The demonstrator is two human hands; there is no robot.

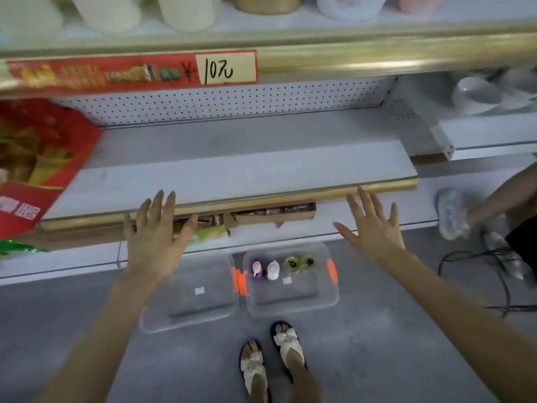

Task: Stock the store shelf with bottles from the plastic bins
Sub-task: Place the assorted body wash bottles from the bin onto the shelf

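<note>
Two clear plastic bins stand on the floor below the shelf. The left bin (162, 321) holds no bottles that I can see. The right bin (331, 301) has orange latches and holds several small bottles (273, 269) along its far side: a purple one, a white one and two greenish ones. The white shelf (232, 175) with a gold front edge is bare in the middle. My left hand (154, 237) and my right hand (374, 228) hover with fingers spread, palms down, in front of the shelf edge, holding nothing.
A red package (32, 164) lies on the shelf's left end. A red price strip (130, 71) marks the shelf above, which carries pale containers. Boxes (273, 213) sit on a lower shelf. Another person's leg and shoe (453, 213) and a black cable (499, 274) are at the right. My sandalled feet (273, 359) stand before the bins.
</note>
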